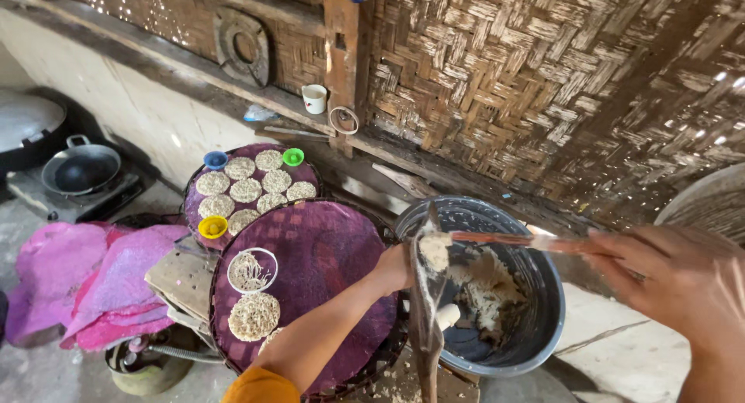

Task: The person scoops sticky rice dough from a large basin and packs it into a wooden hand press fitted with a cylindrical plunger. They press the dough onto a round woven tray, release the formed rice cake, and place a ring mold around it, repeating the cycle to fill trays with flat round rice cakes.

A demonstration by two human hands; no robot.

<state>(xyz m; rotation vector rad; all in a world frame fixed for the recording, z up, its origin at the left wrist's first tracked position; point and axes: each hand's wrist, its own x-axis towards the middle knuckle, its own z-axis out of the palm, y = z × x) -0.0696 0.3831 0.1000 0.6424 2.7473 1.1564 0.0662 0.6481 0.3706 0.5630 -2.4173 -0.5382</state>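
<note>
- The right hand [683,283] is closed around the end of a long flat reddish spatula [516,241], which reaches leftward across the dark round basin [543,325].
- The left hand [394,267] is at the basin's near-left rim; it seems to grip a dark upright scoop-like tool [425,310], though the fingers are mostly hidden, so how tightly it closes I cannot tell.
- A lump of pale grainy mixture [434,252] sits where the spatula tip meets the top of the dark tool; more of the same mixture [485,290] lies heaped inside the basin.
- To do this well, I judge the spatula should stay level and press the lump firmly against the tool, over the basin, so loose grains fall back in rather than onto the floor.
- Just left of the basin, touching or overlapping its rim, is a round tray covered in purple cloth [326,255], carrying a white ring mould [252,270] filled with mixture and a finished flat cake [254,316] below it.
- Most of that cloth is bare, giving room for more cakes; its right edge lies under the left forearm, so a careless sweep could smear what is laid there.
- A second tray [194,209] behind holds several cakes and small coloured cups.
- The woven wall [543,85] stands close behind the basin, limiting reach that way.
</note>
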